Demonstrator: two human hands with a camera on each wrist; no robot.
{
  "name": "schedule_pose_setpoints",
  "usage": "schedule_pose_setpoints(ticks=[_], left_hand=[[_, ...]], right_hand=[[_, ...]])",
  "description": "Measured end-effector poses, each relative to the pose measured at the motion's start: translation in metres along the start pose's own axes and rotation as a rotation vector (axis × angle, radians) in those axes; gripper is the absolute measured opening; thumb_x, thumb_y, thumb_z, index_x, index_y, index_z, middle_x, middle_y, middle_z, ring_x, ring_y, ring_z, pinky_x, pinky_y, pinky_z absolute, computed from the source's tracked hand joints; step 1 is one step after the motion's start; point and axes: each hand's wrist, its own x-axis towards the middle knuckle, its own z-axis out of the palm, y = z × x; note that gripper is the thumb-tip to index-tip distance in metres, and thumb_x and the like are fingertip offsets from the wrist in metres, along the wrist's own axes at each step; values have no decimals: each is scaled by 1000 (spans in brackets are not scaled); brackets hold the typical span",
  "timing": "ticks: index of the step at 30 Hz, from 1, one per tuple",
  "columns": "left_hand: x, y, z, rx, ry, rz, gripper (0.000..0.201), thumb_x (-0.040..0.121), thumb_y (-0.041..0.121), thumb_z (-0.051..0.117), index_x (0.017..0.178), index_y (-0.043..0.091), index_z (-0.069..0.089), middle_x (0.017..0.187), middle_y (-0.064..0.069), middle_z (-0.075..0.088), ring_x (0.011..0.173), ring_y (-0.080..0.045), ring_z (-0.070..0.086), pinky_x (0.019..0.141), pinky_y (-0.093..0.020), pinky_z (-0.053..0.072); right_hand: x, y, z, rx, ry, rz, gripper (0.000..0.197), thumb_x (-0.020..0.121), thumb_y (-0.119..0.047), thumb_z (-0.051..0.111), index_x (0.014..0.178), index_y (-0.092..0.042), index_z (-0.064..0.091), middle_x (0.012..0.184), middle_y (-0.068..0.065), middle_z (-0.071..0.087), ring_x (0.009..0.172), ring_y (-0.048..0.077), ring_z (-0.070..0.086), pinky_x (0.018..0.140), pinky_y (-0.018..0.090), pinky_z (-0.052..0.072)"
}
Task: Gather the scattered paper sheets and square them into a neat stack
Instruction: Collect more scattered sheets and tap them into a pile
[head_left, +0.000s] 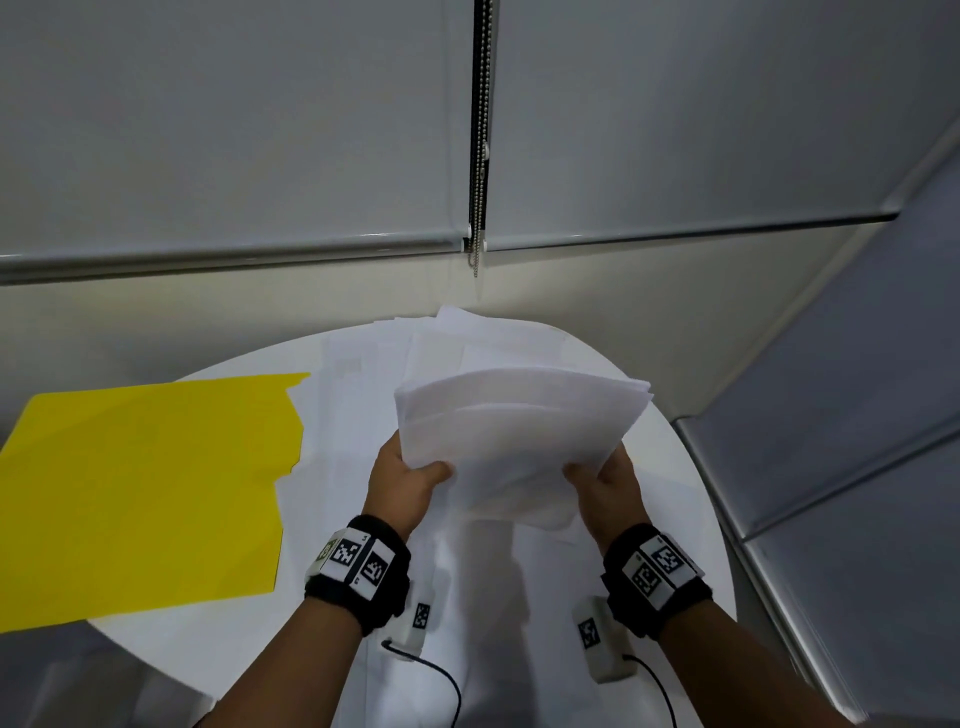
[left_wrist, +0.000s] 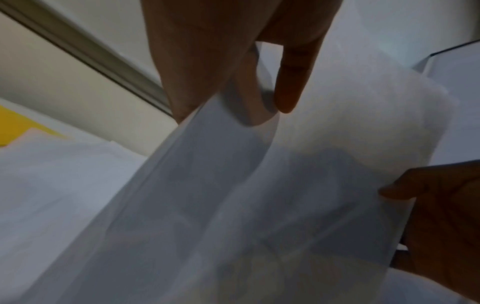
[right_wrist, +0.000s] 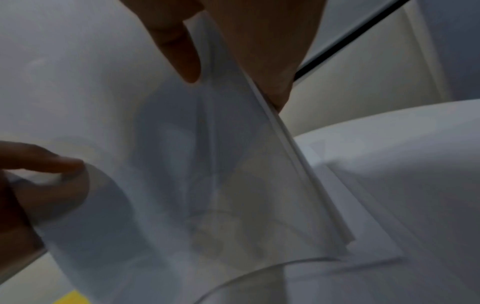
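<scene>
Yellow folder (head_left: 145, 493): I am seeing its left edge cut off by the frame. Held paper stack (head_left: 519, 431): blurring, perhaps hiding both hands' fingers beneath.

A flat yellow folder (head_left: 150, 493) overhangs the left edge of the round white bench (head_left: 691, 499); grey roller blinds (head_left: 234, 130) hang behind the bench.

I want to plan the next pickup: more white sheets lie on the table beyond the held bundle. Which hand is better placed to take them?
Probably the left hand: the loose sheets lie ahead on its side. Right hand keeps the bundle.
</scene>
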Motion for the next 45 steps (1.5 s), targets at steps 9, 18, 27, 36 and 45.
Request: schedule_pose_setpoints(ticks=[9, 18, 27, 36, 45], left_hand=[[-12, -27, -7, 95, -54, -45, 29, 70, 15, 76, 97, 24, 67, 98, -2, 73, 94, -22, 68, 81, -35, 53], [-19, -36, -46, 192, 99, -44, 38, 82, 16, 77, 113, 13, 56, 109, -4, 62, 104, -21, 57, 96, -34, 39], [-5, -121, -69, 489, 115, -355, 48, 86, 24, 73, 119, -9, 61, 118, -28, 64, 108, -42, 60, 95, -43, 46], [2, -130, -63, 545, 95, -436, 46, 90, 21, 68, 124, -8, 57, 123, -28, 61, 111, -42, 58, 89, -38, 41], [8, -128, -52, 601, 57, -471, 49, 90, 27, 67, 129, 0, 56, 124, -22, 63, 111, -39, 59, 94, -40, 44]], right_hand=[[-6, 25, 5, -29, -52, 92, 40, 85, -5, 63, 116, -27, 52, 112, -2, 64, 107, 20, 60, 91, 37, 48], [-2, 24, 35, -214, -254, 80, 27, 89, -26, 60, 113, -17, 54, 108, 1, 65, 94, 19, 62, 81, 33, 50], [-11, 111, -32, -640, -4, 256, 52, 88, -21, 56, 137, -19, 41, 141, 5, 43, 129, 25, 41, 107, 35, 36], [-13, 148, -98, -1022, 141, 622, 93, 86, -57, 51, 151, -3, 11, 160, 15, -1, 148, 31, 1, 118, 47, 14], [7, 132, -19, -947, -119, 521, 93, 87, -60, 47, 152, -14, 0, 158, 17, -18, 147, 34, -10, 118, 50, 5]])
